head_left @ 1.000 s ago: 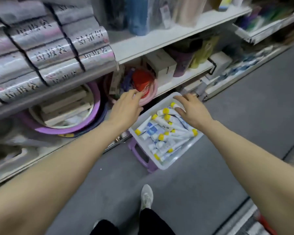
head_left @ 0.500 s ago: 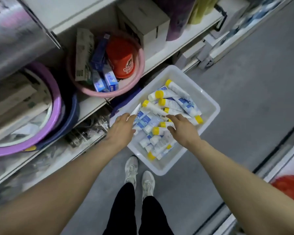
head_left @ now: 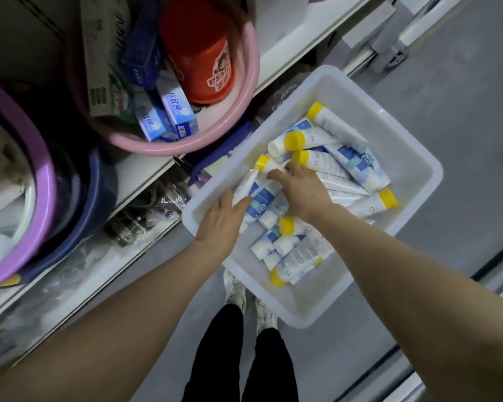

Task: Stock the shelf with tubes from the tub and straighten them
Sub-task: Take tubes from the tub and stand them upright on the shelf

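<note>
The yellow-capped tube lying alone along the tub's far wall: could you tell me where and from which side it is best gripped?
Judging from its pose, grip the yellow-capped tube across its white body, just below the cap, coming from above. It lies flat on top of the pile in the white tub, nothing covering it. Its far side sits close to the tub wall, so a sideways approach looks cramped.

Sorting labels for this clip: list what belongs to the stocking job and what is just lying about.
Job:
- tub
- tubes
- left hand, gripping one tube
- right hand, on the pile
- shelf

Lying about:
- pink basin
- red cup
- boxes
- purple basin
</note>
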